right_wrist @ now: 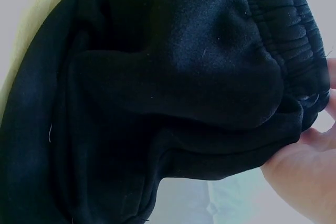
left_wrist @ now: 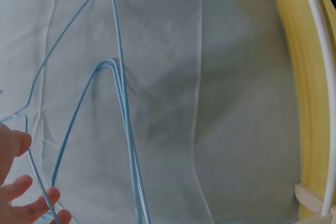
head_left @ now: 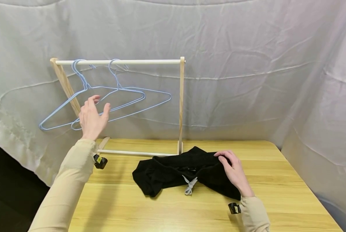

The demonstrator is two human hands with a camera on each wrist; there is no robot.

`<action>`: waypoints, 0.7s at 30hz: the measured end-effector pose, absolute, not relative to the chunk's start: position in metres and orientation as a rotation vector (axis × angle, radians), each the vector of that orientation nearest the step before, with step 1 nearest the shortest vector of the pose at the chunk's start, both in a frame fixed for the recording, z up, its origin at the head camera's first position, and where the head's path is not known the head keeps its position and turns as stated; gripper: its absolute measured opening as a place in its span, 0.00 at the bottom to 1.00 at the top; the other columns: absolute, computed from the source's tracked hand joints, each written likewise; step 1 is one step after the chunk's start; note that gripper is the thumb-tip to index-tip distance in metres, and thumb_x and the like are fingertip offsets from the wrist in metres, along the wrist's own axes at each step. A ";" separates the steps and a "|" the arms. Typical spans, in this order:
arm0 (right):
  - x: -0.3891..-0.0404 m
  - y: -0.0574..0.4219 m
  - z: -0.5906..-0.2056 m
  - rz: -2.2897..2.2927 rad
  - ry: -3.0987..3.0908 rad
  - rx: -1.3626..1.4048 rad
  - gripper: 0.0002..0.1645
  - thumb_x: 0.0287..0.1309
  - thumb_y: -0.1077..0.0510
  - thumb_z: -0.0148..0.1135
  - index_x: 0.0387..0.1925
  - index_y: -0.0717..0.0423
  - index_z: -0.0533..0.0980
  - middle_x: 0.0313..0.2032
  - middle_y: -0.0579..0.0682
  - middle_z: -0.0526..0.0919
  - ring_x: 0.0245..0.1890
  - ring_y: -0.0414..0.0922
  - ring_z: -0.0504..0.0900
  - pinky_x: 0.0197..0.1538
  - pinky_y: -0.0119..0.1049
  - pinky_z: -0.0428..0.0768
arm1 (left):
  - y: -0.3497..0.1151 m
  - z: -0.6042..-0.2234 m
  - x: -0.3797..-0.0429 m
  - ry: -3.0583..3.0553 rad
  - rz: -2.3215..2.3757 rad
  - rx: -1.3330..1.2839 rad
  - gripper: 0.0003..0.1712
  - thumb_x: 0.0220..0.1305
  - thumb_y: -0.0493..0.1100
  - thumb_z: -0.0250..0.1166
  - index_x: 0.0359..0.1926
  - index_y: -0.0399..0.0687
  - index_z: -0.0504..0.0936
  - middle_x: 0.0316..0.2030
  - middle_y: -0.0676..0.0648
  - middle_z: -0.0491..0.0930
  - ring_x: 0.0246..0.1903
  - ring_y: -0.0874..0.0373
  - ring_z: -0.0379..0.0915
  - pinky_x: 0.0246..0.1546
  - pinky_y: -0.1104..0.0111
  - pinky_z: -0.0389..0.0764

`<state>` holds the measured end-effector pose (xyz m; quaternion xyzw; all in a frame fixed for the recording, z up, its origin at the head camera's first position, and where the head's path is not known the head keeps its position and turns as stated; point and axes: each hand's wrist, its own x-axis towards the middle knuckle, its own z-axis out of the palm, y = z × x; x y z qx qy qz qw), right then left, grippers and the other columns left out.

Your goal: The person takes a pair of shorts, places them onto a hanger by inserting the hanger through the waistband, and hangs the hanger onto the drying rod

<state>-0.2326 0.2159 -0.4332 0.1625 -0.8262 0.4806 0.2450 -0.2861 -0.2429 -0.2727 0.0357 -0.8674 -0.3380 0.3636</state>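
Blue wire hangers (head_left: 138,113) hang by their hooks from the white rail of a small rack. My left hand (head_left: 92,116) is raised at the hangers, fingers spread and thumb apart. In the left wrist view a hanger's wire (left_wrist: 37,174) crosses by the fingertips (left_wrist: 39,205); whether they touch is unclear. A pair of black drawstring pants (head_left: 167,174) lies bunched on the table, its grey drawstring (head_left: 190,185) tied at the front. My right hand (head_left: 233,169) pinches the elastic waistband (right_wrist: 294,35) at its right end, thumb on one side and fingers on the other.
The rack has wooden side posts (head_left: 181,106), a white top rail (head_left: 149,62) and a low white bar (head_left: 138,153) behind the pants. A wooden table (head_left: 277,193) lies underneath. Grey cloth (head_left: 248,96) hangs behind and at the sides.
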 end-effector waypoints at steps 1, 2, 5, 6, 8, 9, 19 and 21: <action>-0.233 0.216 -0.434 1.313 -2.256 0.442 0.11 0.69 0.66 0.57 0.42 0.54 0.84 0.45 0.53 0.84 0.49 0.27 0.74 0.55 0.18 0.65 | -0.244 -0.273 -0.286 -2.236 -0.867 0.098 0.30 0.71 0.51 0.58 0.68 0.43 0.68 0.63 0.34 0.74 0.63 0.34 0.65 0.67 0.44 0.58; -0.233 0.216 -0.434 1.315 -2.258 0.441 0.11 0.69 0.66 0.57 0.42 0.54 0.84 0.45 0.53 0.83 0.49 0.27 0.74 0.55 0.18 0.65 | -0.245 -0.273 -0.286 -2.241 -0.863 0.103 0.30 0.71 0.52 0.58 0.68 0.42 0.68 0.62 0.33 0.74 0.62 0.34 0.66 0.67 0.44 0.58; -0.234 0.216 -0.435 1.313 -2.267 0.437 0.11 0.70 0.65 0.57 0.42 0.53 0.84 0.45 0.52 0.83 0.50 0.28 0.74 0.56 0.18 0.65 | -0.247 -0.274 -0.286 -2.257 -0.855 0.120 0.30 0.72 0.53 0.56 0.68 0.41 0.68 0.62 0.33 0.74 0.60 0.34 0.67 0.67 0.44 0.58; -0.234 0.216 -0.435 1.310 -2.269 0.436 0.11 0.70 0.65 0.57 0.42 0.53 0.84 0.45 0.51 0.83 0.50 0.29 0.74 0.56 0.18 0.65 | -0.248 -0.274 -0.286 -2.264 -0.853 0.126 0.30 0.72 0.53 0.55 0.68 0.41 0.68 0.62 0.33 0.74 0.60 0.34 0.67 0.67 0.44 0.58; -0.233 0.216 -0.436 1.302 -2.272 0.439 0.11 0.70 0.65 0.57 0.42 0.53 0.84 0.45 0.51 0.83 0.50 0.29 0.75 0.55 0.19 0.65 | -0.249 -0.275 -0.286 -2.274 -0.851 0.139 0.30 0.73 0.54 0.53 0.68 0.41 0.69 0.62 0.33 0.75 0.60 0.34 0.67 0.67 0.44 0.58; -0.233 0.217 -0.436 1.300 -2.272 0.440 0.11 0.70 0.65 0.57 0.42 0.52 0.84 0.45 0.51 0.83 0.50 0.30 0.75 0.55 0.19 0.66 | -0.250 -0.275 -0.285 -2.276 -0.852 0.147 0.30 0.74 0.54 0.53 0.68 0.41 0.69 0.61 0.33 0.75 0.60 0.34 0.67 0.67 0.45 0.58; -0.235 0.217 -0.438 1.289 -2.279 0.429 0.11 0.69 0.66 0.56 0.42 0.55 0.84 0.44 0.53 0.83 0.49 0.30 0.75 0.55 0.18 0.65 | -0.255 -0.278 -0.289 -2.236 -0.856 0.237 0.27 0.78 0.55 0.44 0.60 0.41 0.77 0.57 0.33 0.80 0.57 0.34 0.69 0.61 0.45 0.59; -0.235 0.217 -0.438 1.287 -2.285 0.424 0.11 0.69 0.66 0.56 0.42 0.55 0.84 0.44 0.53 0.83 0.49 0.30 0.75 0.55 0.19 0.65 | -0.255 -0.279 -0.290 -2.220 -0.861 0.253 0.27 0.78 0.54 0.43 0.58 0.40 0.78 0.57 0.33 0.80 0.58 0.33 0.70 0.61 0.45 0.59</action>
